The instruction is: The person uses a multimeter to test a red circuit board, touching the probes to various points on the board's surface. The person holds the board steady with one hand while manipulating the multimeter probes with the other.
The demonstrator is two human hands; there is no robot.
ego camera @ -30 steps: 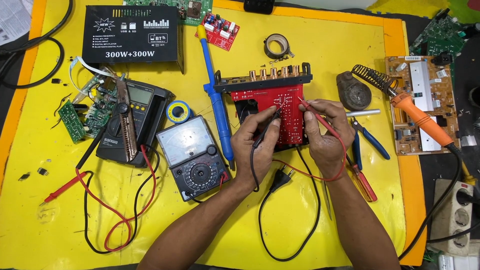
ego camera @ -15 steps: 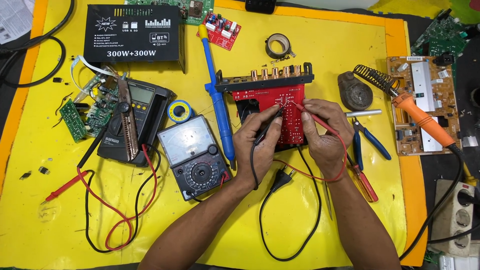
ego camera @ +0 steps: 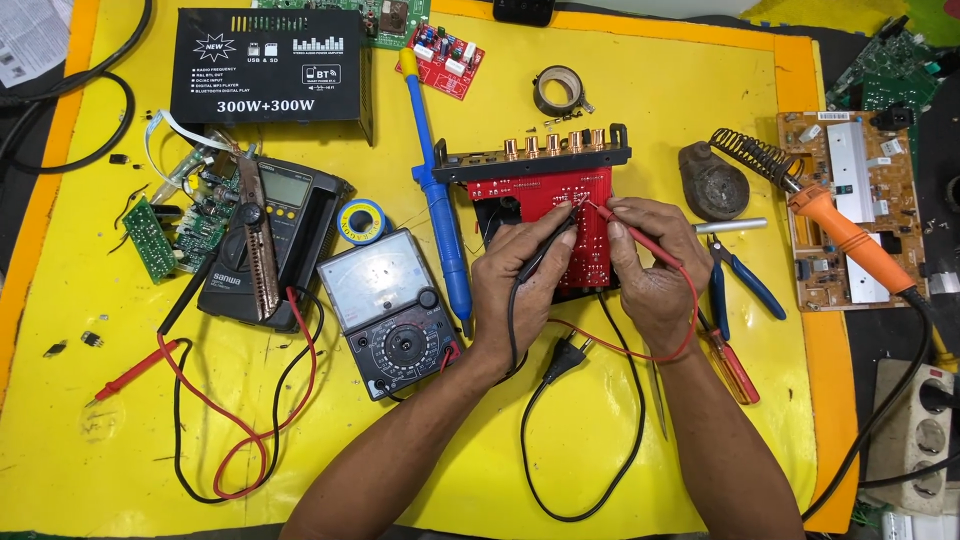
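A red circuit board [ego camera: 550, 192] with a black panel of several copper jacks lies at the middle of the yellow mat [ego camera: 600, 100]. My left hand [ego camera: 515, 285] grips a black test probe [ego camera: 540, 255], its tip on the board. My right hand [ego camera: 655, 270] grips a red test probe [ego camera: 625, 220], its tip touching the board close beside the black one. Red and black leads run from the probes back to an analog multimeter [ego camera: 385, 310] left of my left hand.
A blue desoldering pump [ego camera: 440, 220], solder reel [ego camera: 362, 218], digital multimeter [ego camera: 270, 245], black amplifier box [ego camera: 268, 65], tape roll [ego camera: 557, 90], loose mains plug [ego camera: 565, 355], pliers [ego camera: 740, 285], screwdriver [ego camera: 728, 362], orange soldering iron [ego camera: 840, 235] on its stand, further boards [ego camera: 845, 200] and a power strip [ego camera: 915, 420] surround it.
Both hands stay on the red board with the probes; the probe tips have shifted only slightly.
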